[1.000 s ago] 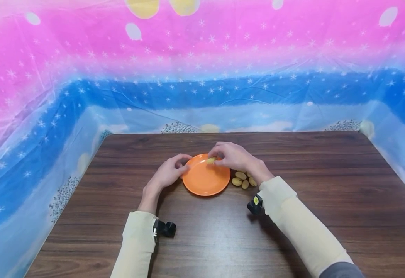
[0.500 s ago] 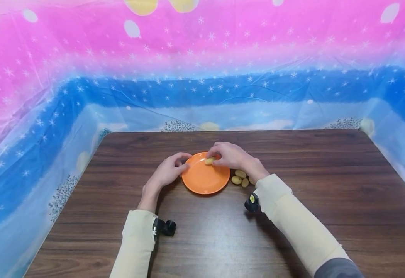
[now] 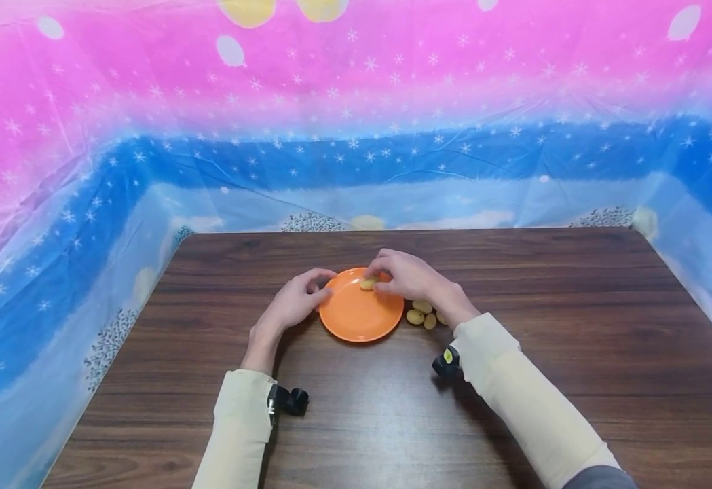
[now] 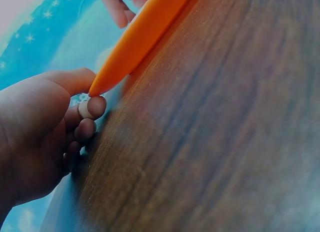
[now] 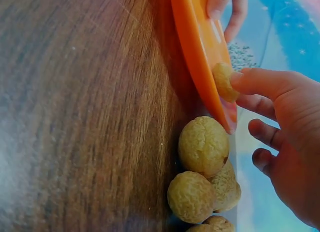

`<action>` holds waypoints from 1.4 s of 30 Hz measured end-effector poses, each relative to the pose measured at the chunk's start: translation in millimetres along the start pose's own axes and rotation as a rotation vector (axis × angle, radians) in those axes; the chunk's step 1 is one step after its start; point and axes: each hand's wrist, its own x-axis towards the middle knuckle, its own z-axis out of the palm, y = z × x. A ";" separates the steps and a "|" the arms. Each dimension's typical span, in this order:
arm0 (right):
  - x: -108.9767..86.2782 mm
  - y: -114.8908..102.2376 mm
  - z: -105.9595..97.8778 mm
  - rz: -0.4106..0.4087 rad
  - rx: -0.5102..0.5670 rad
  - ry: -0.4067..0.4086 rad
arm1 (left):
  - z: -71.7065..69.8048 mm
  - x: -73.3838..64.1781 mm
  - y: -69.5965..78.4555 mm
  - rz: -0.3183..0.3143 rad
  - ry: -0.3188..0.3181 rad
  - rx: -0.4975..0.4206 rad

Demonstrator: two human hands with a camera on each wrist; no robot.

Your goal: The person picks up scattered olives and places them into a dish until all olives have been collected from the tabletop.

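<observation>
An orange plate (image 3: 360, 316) lies on the wooden table. My left hand (image 3: 294, 299) pinches its left rim; in the left wrist view the thumb (image 4: 75, 80) is on the rim and a fingertip is just under it. Over the far part of the plate, my right hand (image 3: 413, 277) pinches a small yellowish potato (image 3: 368, 282) between thumb and fingers. In the right wrist view this potato (image 5: 225, 81) sits at the plate's inner surface; whether it bears on it I cannot tell. Several more small potatoes (image 3: 415, 317) lie together right of the plate, partly hidden by my right wrist.
The dark wooden table (image 3: 356, 407) reaches out around the plate. Behind it and at both sides hangs a pink and blue snowflake cloth (image 3: 356, 156). A small black wrist camera (image 3: 297, 401) sticks out from the left sleeve, another wrist camera (image 3: 446, 363) from the right.
The right hand has brought its potato slightly left and lower over the plate. The left hand keeps its place at the rim. The head view has tilted a little.
</observation>
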 end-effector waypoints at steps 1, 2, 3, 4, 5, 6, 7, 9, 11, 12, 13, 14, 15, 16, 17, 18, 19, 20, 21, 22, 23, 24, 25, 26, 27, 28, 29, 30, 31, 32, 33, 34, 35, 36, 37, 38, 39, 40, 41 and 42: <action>-1.3 -0.4 -0.5 -0.003 0.000 0.006 | 0.0 -0.2 0.2 0.000 0.001 0.000; -2.9 -1.1 -1.2 -0.006 0.000 0.012 | 0.0 -0.2 0.1 0.000 0.002 -0.001; -4.5 -1.9 -2.0 -0.009 0.004 0.018 | 0.1 -0.2 0.1 0.000 0.002 -0.001; -6.2 -2.7 -3.0 -0.012 0.005 0.026 | 0.1 -0.3 0.2 0.000 0.002 -0.001; -8.0 -3.7 -4.0 -0.014 0.009 0.033 | 0.2 -0.5 0.4 -0.001 0.001 -0.001; -9.9 -4.4 -5.1 -0.016 0.010 0.038 | 0.2 -0.5 0.1 -0.001 0.003 -0.001; -11.9 -5.2 -6.3 -0.016 0.017 0.044 | 0.3 -0.5 0.2 -0.001 0.002 -0.002; -16.2 -6.2 -8.6 -0.016 0.027 0.057 | 0.6 -0.4 0.5 -0.002 0.001 -0.001; -20.2 -6.8 -10.8 -0.016 0.033 0.066 | 0.8 0.0 0.3 -0.003 0.002 -0.001; -22.1 -7.0 -11.7 -0.015 0.033 0.068 | 0.9 0.2 0.2 -0.004 0.004 -0.001; -23.7 -7.1 -12.3 -0.014 0.035 0.072 | 0.9 0.4 0.0 -0.005 0.004 -0.001; -25.0 -6.6 -12.6 -0.013 0.032 0.073 | 1.0 0.5 -0.2 -0.006 0.005 0.000; -26.4 -6.5 -12.9 -0.010 0.030 0.074 | 0.9 0.7 -0.4 -0.005 0.006 0.000; -27.7 -6.1 -13.1 -0.010 0.031 0.077 | 0.9 0.7 -0.4 -0.007 0.006 -0.001; -29.1 -5.9 -13.3 -0.011 0.031 0.081 | 0.8 0.5 -0.1 -0.008 0.006 -0.001; -30.7 -5.9 -13.6 -0.013 0.034 0.083 | 0.8 0.4 0.1 -0.008 0.007 0.000; -32.3 -5.8 -13.8 -0.015 0.036 0.086 | 0.8 0.4 0.3 -0.008 0.006 0.001; -33.9 -5.9 -14.0 -0.014 0.038 0.088 | 0.7 0.3 0.5 -0.007 0.006 0.003; -35.9 -6.3 -14.4 -0.014 0.041 0.091 | 0.7 0.2 0.8 -0.007 0.005 0.004; -37.6 -6.4 -14.6 -0.016 0.044 0.094 | 0.7 0.2 0.9 -0.006 0.005 0.005; -39.5 -7.0 -14.9 -0.016 0.045 0.095 | 0.8 0.3 1.0 -0.006 0.004 0.005; -41.2 -7.5 -15.0 -0.014 0.043 0.097 | 0.9 0.4 1.0 -0.005 0.004 0.005; -42.8 -8.0 -15.2 -0.013 0.044 0.100 | 1.0 0.5 1.1 -0.004 0.004 0.003; -44.7 -8.5 -15.4 -0.009 0.047 0.103 | 1.0 0.5 1.2 -0.005 0.004 0.002; -46.5 -9.1 -15.6 -0.008 0.053 0.108 | 1.1 0.3 1.3 -0.005 0.005 -0.001; -48.3 -9.5 -15.7 -0.008 0.057 0.113 | 1.0 0.3 1.4 -0.005 0.006 -0.002; -50.4 -10.1 -16.0 -0.005 0.062 0.119 | 1.0 0.2 1.6 -0.004 0.007 -0.003; -52.5 -10.5 -16.2 -0.003 0.065 0.125 | 1.0 0.1 1.7 -0.004 0.008 -0.003; -54.6 -10.8 -16.5 0.001 0.068 0.129 | 1.0 0.0 1.9 -0.003 0.008 -0.002; -56.8 -11.0 -16.5 0.005 0.071 0.134 | 1.1 -0.1 1.9 -0.002 0.008 -0.002; -59.0 -11.1 -16.6 0.010 0.071 0.138 | 1.1 -0.1 1.9 -0.002 0.009 -0.001; -61.0 -11.0 -16.6 0.016 0.067 0.139 | 1.2 0.0 1.9 -0.001 0.010 0.000; -63.1 -11.0 -16.6 0.022 0.066 0.140 | 1.3 0.0 1.8 -0.001 0.010 0.001; -65.0 -10.8 -16.5 0.026 0.062 0.138 | 1.4 -0.1 1.8 -0.002 0.012 0.001; -66.9 -10.7 -16.4 0.029 0.062 0.138 | 1.4 -0.2 1.6 0.000 0.010 0.002; -68.8 -10.3 -16.4 0.031 0.063 0.137 | 1.4 -0.2 1.4 -0.001 0.012 0.003; -70.6 -10.2 -16.4 0.036 0.067 0.135 | 1.4 -0.1 1.4 -0.002 0.012 0.004; -72.3 -10.0 -16.5 0.037 0.073 0.134 | 1.3 -0.1 1.3 -0.003 0.012 0.003; -73.9 -9.8 -16.5 0.037 0.078 0.134 | 1.2 -0.1 1.2 -0.002 0.010 0.003; -75.4 -9.7 -16.7 0.037 0.081 0.132 | 1.1 -0.1 1.1 -0.002 0.009 0.002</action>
